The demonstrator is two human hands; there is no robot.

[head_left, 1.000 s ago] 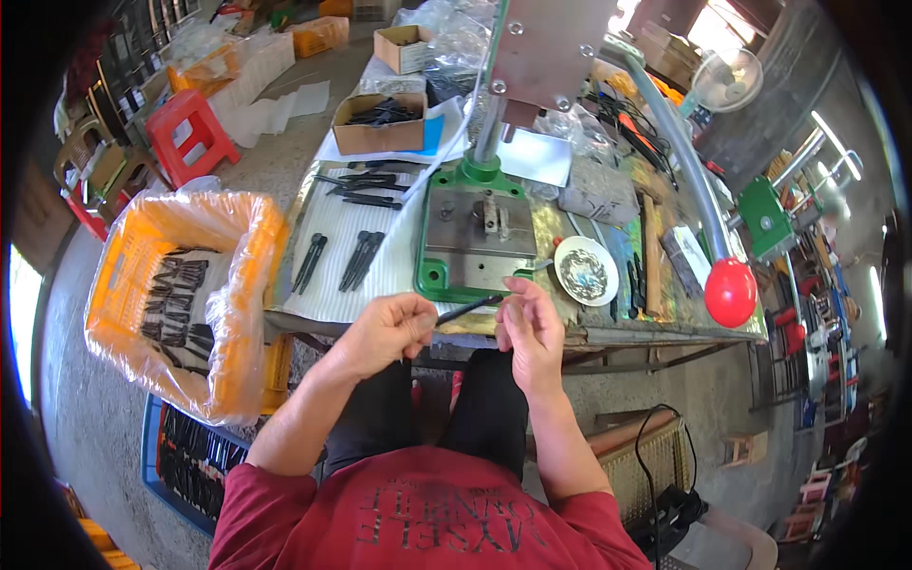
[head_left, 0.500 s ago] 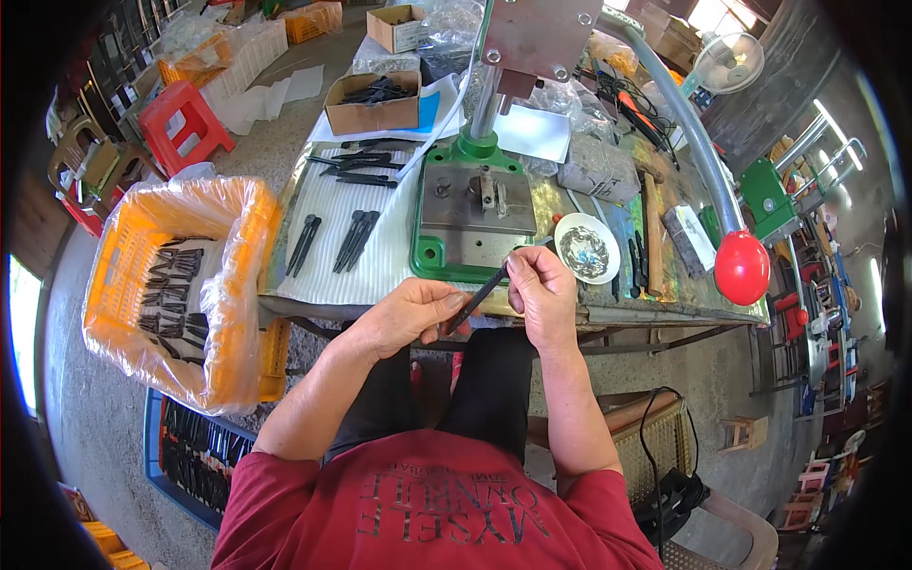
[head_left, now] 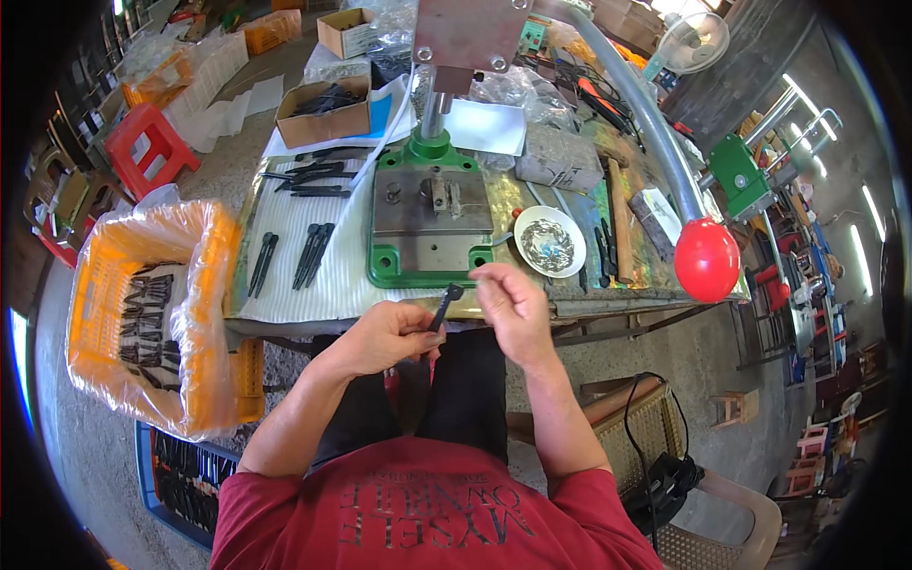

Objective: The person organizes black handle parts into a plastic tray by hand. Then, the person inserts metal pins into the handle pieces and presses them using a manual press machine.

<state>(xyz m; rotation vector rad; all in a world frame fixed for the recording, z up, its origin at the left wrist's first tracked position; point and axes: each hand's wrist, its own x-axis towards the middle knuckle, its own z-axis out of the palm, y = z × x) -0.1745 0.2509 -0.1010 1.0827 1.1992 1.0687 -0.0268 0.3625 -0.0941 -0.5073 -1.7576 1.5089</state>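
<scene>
My left hand grips the lower end of a slim black plastic part, which points up and to the right. My right hand is just to its right, fingertips pinched near the part's top end; whether a small piece sits between them is too small to tell. Both hands hover at the near edge of the workbench, in front of a green hand press with a grey steel plate. A white dish of small shiny metal pieces sits right of the press.
Black parts lie in pairs on the white mat left of the press. An orange crate lined with plastic holds several more at my left. The press lever ends in a red ball. A cardboard box and tools crowd the far bench.
The black part has tipped more upright in my left hand, and my right hand has moved from gripping its far end to pinching beside its tip.
</scene>
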